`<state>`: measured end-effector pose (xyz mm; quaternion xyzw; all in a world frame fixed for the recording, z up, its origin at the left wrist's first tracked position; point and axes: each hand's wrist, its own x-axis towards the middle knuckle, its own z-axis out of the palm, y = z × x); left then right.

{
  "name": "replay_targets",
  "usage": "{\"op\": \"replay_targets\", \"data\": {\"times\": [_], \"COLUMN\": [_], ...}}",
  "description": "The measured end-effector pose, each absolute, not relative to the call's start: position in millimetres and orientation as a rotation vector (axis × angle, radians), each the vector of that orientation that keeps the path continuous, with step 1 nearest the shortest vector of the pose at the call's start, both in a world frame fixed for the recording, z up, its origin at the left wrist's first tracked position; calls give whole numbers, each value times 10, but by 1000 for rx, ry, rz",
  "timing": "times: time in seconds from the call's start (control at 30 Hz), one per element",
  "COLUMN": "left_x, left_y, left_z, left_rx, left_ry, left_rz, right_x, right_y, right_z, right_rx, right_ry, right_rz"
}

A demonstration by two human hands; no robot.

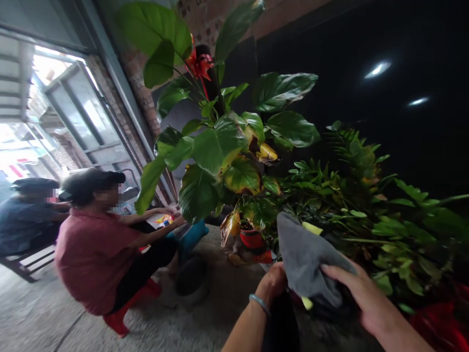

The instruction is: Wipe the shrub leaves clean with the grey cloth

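A grey cloth (306, 256) is bunched up in front of me, its peak pointing up and left. My right hand (353, 288) grips it from the right, thumb on top and fingers out of sight beneath. At the cloth's left edge is my left hand (274, 281), a pale bangle on its wrist; its fingers are hidden behind the cloth. A yellow-green strip (312, 228) sticks out at the cloth's upper edge, and a similar piece (307, 303) shows below. Whether they are one thing I cannot tell. Low leafy plants (330, 195) grow just beyond the cloth.
A tall broad-leaved plant (220, 146) with browned leaves rises ahead from a red-wrapped pot (252, 238). To the left a person in a red shirt (97, 259) sits on a red stool (134, 303), near a dark bucket (192, 278). Another person (27, 215) sits farther left.
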<state>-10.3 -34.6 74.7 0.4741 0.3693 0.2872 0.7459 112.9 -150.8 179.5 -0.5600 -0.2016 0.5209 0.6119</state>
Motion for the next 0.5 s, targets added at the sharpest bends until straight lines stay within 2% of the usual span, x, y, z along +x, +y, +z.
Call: {"op": "replay_targets", "data": {"times": [0.1,0.23,0.33,0.5], "left_x": [-118,-142,-167,-155], "left_y": [-373,-334,-278,-210], "left_z": [716,648,579,445], "left_rx": [955,971,941,857], "left_ry": [775,787,775,717], "left_rz": [639,561,577,637], "right_x": [1016,1042,1164,1183], "right_y": [-1320,-1740,-1950,-1520], "right_z": [1628,1398,1561,1819], "right_rx": [-1289,-1469,-1553,-1417], "right_ry": [-389,-453,-484,-525], "right_rz": [1294,1181,1061,1034]}}
